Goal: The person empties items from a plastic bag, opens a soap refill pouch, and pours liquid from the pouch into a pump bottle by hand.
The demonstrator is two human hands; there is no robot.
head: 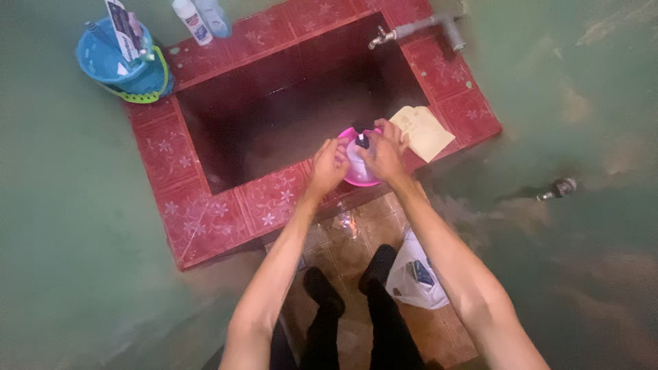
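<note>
Pink round plastic bowl (361, 177) is sitting on the red tiled basin rim (205, 219) while the left hand (329, 166) and right hand (385, 151) are clamping a small, probably slippery white bottle (356, 155) around its body.

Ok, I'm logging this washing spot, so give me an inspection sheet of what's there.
Surface: red tiled basin rim, flower pattern.
Job's things: small white bottle with dark top, held over a pink bowl on the rim.
Clutter: yellowish cloth; blue basket of toiletries; two bottles; white plastic bag on the floor.
Hands: left hand and right hand both on the bottle.
Cables: nothing seen.
Surroundings: green walls, tap over the basin, brown floor tiles.
</note>
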